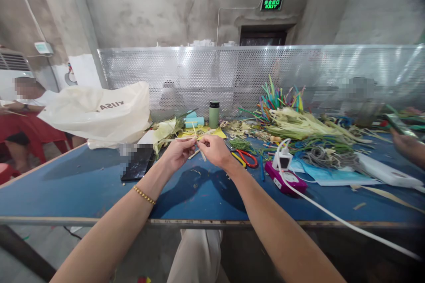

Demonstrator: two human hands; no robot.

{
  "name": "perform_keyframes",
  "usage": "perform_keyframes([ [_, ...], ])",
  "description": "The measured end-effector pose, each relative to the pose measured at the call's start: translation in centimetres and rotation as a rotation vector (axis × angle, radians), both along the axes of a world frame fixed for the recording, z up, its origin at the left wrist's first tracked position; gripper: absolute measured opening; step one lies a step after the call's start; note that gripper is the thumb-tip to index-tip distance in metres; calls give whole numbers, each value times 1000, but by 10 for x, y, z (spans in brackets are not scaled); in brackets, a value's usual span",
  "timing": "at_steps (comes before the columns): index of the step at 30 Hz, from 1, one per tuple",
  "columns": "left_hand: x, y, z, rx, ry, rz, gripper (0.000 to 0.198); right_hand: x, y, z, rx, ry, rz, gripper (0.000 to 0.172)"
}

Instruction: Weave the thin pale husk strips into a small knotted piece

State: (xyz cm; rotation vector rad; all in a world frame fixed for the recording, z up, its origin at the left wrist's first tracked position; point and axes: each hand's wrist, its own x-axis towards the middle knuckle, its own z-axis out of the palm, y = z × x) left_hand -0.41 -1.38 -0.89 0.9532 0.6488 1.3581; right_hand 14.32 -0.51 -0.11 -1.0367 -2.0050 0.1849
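My left hand [179, 151] and my right hand [214, 149] meet above the middle of the blue table [99, 190], fingertips pinched together. Between them is a thin pale strip [202, 156], likely corn husk; one end pokes up and another hangs below the fingers. How the strip is folded or joined there is hidden by my fingers. Just beyond my hands lies a yellow sheet [216, 132] with husk scraps around it. Red-handled scissors [248, 159] rest to the right of my right hand.
Behind stand a green bottle [214, 115] and a perforated metal screen [199, 66]. Left are a white bag [99, 110] and a black tablet [139, 163]. Right lie corn husks [295, 124], grey cords [320, 156] and a purple power block [287, 181] with a trailing cable. Another person's hand [407, 146] holds a phone.
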Motion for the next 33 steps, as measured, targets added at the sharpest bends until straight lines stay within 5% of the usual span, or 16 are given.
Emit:
perform_keyframes([
  [25,-10,0,4,2,32,-61,12,6,-6,7,-33,-3,136,20],
  [33,-6,-7,4,171,157,-63,14,7,-4,11,-131,427,115,23],
])
